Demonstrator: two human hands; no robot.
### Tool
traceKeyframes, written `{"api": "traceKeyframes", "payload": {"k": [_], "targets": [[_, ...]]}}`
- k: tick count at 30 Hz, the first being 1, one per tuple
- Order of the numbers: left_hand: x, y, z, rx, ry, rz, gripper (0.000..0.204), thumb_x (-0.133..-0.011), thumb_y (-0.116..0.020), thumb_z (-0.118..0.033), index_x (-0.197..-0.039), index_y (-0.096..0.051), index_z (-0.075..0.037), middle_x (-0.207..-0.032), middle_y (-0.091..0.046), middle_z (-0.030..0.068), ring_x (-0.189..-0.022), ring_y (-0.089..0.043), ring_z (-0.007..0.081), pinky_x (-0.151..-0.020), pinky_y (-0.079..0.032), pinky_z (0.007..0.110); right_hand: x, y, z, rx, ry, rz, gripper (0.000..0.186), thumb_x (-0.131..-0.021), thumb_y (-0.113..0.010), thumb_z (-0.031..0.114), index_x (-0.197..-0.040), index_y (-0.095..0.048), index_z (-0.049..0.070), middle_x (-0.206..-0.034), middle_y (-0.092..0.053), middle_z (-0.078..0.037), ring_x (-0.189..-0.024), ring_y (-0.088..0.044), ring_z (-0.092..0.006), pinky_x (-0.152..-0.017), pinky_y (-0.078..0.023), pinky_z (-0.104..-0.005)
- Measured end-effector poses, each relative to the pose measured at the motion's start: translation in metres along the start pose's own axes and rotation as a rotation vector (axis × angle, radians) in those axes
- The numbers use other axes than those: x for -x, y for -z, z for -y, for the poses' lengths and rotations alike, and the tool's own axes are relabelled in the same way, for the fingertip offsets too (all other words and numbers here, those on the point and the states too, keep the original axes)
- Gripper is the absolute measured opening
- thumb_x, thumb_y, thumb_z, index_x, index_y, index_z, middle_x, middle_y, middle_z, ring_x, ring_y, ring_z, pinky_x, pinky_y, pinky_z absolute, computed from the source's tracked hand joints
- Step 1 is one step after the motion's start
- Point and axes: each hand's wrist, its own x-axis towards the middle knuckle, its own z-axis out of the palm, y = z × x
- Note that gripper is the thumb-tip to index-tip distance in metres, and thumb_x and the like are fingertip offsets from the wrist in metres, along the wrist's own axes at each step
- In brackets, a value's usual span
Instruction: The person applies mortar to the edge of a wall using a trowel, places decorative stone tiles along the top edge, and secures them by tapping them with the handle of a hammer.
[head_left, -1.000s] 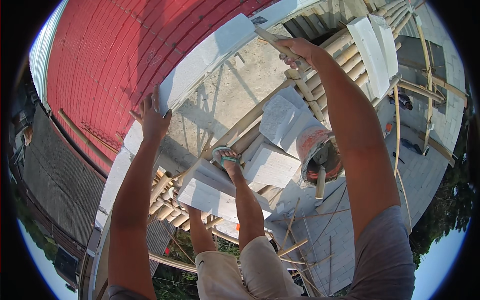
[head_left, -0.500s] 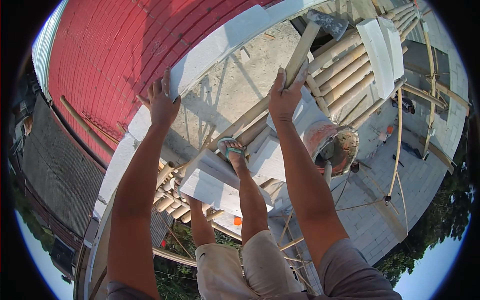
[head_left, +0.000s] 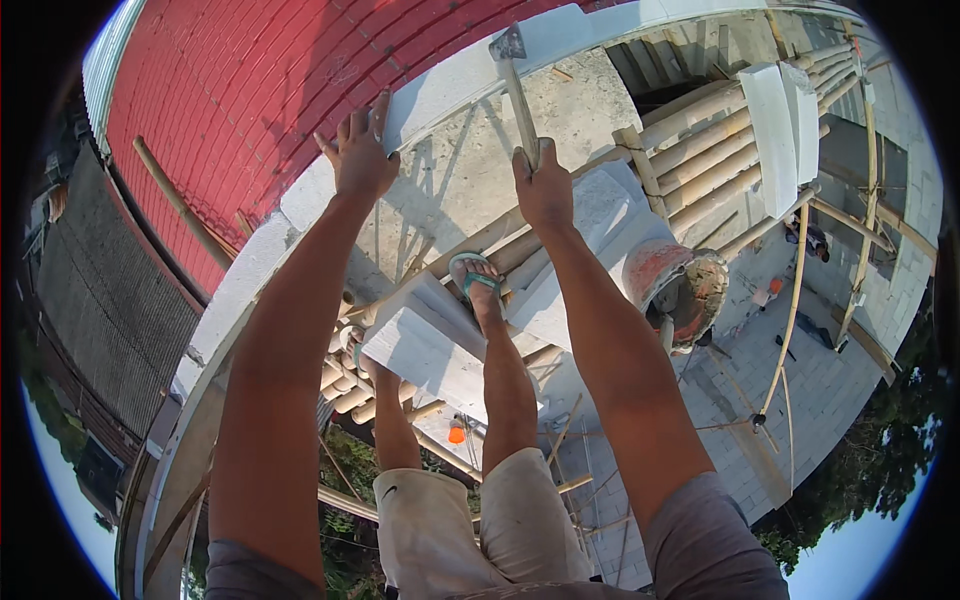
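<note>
My right hand (head_left: 545, 190) is closed round the wooden handle of a hatchet (head_left: 521, 105). The hatchet's dark, mortar-smeared head is over the row of white blocks (head_left: 440, 88) that tops the wall. My left hand (head_left: 362, 155), fingers spread, rests at the near end of that row, beside the red tiled roof (head_left: 240, 120). Whether the hatchet's head touches the block cannot be told. Loose white blocks (head_left: 425, 340) lie around my sandalled feet, and more white blocks (head_left: 600, 215) are stacked below my right forearm.
Bamboo poles (head_left: 700, 150) form the scaffold, with two white blocks (head_left: 775, 130) on them at the right. A mortar-caked bucket (head_left: 680, 285) holds a tool near my right forearm. Gaps between the poles show a drop. Another person (head_left: 812, 240) is far below at the right.
My right hand has swung the hatchet from the right over to the wall's top blocks. My left hand has shifted slightly right and up in the picture, as the view moved.
</note>
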Motion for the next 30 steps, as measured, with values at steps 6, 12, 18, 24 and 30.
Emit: {"api": "traceKeyframes", "payload": {"k": [6, 12, 18, 24, 30], "targets": [[0.003, 0.056, 0.035, 0.610, -0.018, 0.239, 0.091, -0.087, -0.065, -0.056, -0.159, -0.022, -0.021, -0.156, -0.037, 0.0193, -0.141, -0.039, 0.0403, -0.117, -0.031, 0.049, 0.078, 0.004, -0.039, -0.237, -0.100, -0.182, 0.038, -0.092, -0.068, 0.038, -0.094, -0.058, 0.001, -0.071, -0.065, -0.019, -0.065, -0.065, -0.0379, -0.060, -0.049, -0.0446], [0.073, 0.054, 0.188, 0.683, 0.383, -0.130, 0.065, -0.096, -0.055, -0.054, -0.144, -0.050, -0.010, -0.127, -0.066, 0.0208, -0.120, -0.062, 0.0319, -0.098, -0.047, 0.038, 0.194, -0.034, -0.088, -0.214, -0.223, -0.066, 0.036, -0.091, -0.069, 0.035, -0.096, -0.059, 0.001, -0.074, -0.063, -0.018, -0.063, -0.061, -0.0338, -0.062, -0.049, -0.0430], [0.255, 0.044, 0.221, 0.795, 0.681, -0.036, 0.055, -0.098, -0.058, -0.037, -0.144, -0.049, -0.008, -0.123, -0.067, 0.0152, -0.113, -0.064, 0.0222, -0.096, -0.047, 0.033, 0.284, -0.023, -0.100, -0.042, -0.394, 0.119, 0.034, -0.087, -0.068, 0.032, -0.099, -0.060, 0.002, -0.085, -0.067, -0.021, -0.079, -0.067, -0.0385, -0.073, -0.050, -0.0486], [0.476, 0.044, 0.210, 1.211, 1.233, 0.343, 0.040, -0.094, -0.064, -0.035, -0.126, -0.060, -0.012, -0.095, -0.064, -0.0002, -0.083, -0.060, 0.0134, -0.074, -0.047, 0.034, 0.328, 0.001, -0.091, 0.045, -0.421, 0.255, 0.036, -0.086, -0.069, 0.033, -0.097, -0.060, 0.000, -0.084, -0.068, -0.017, -0.074, -0.069, -0.0341, -0.068, -0.054, -0.0456], [0.595, 0.108, 0.199, 1.237, 1.243, 0.439, 0.044, -0.093, -0.063, -0.031, -0.130, -0.061, -0.006, -0.108, -0.068, 0.0050, -0.095, -0.067, 0.0204, -0.072, -0.049, 0.031, 0.347, 0.063, -0.026, -0.409, -0.863, 0.690, 0.038, -0.087, -0.068, 0.044, -0.092, -0.058, 0.008, -0.066, -0.049, -0.002, -0.049, -0.050, -0.0129, -0.042, -0.042, -0.0301]]}}
